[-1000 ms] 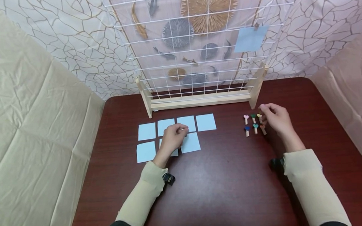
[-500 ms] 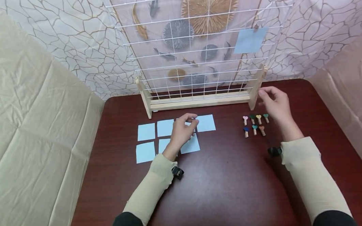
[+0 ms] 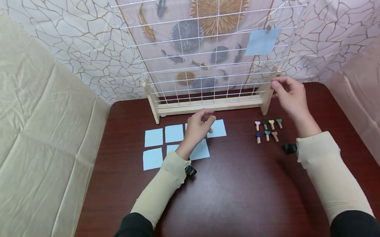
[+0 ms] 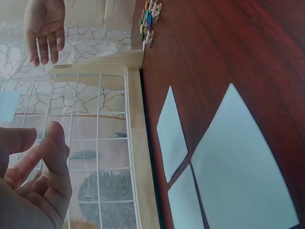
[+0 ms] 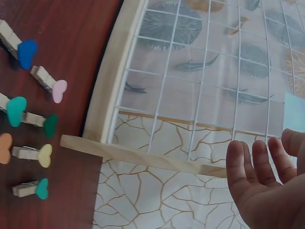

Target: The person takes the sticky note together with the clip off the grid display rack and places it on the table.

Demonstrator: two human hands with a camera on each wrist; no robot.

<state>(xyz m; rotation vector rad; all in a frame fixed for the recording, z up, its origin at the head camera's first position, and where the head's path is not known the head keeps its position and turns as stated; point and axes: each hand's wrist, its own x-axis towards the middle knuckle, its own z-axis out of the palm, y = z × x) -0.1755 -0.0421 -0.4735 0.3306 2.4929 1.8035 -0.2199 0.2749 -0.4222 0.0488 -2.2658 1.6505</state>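
My left hand (image 3: 199, 128) hovers over the back row of light-blue paper squares (image 3: 174, 133), fingers loosely bent. In the left wrist view a gap shows between thumb and fingertips, with nothing held. My right hand (image 3: 292, 96) is raised beside the right foot of a white wire grid rack (image 3: 210, 107). Its fingers (image 5: 235, 162) are relaxed and slightly apart, holding nothing in the right wrist view. Several small wooden clothespins with coloured hearts (image 3: 267, 136) lie in two rows below it. One blue square (image 3: 261, 43) hangs high on the grid's right side from a clothespin (image 3: 268, 29).
The rack's wooden feet (image 3: 154, 108) stand near the back edge of the dark red table (image 3: 239, 194). Patterned cloth (image 3: 60, 39) hangs behind it, and beige fabric walls (image 3: 32, 134) flank the table. Another blue square (image 3: 152, 158) lies at the front left.
My left hand has moved right and farther back over the squares. My right hand has risen away from the clothespins toward the rack's right foot, uncovering the ones at the right.
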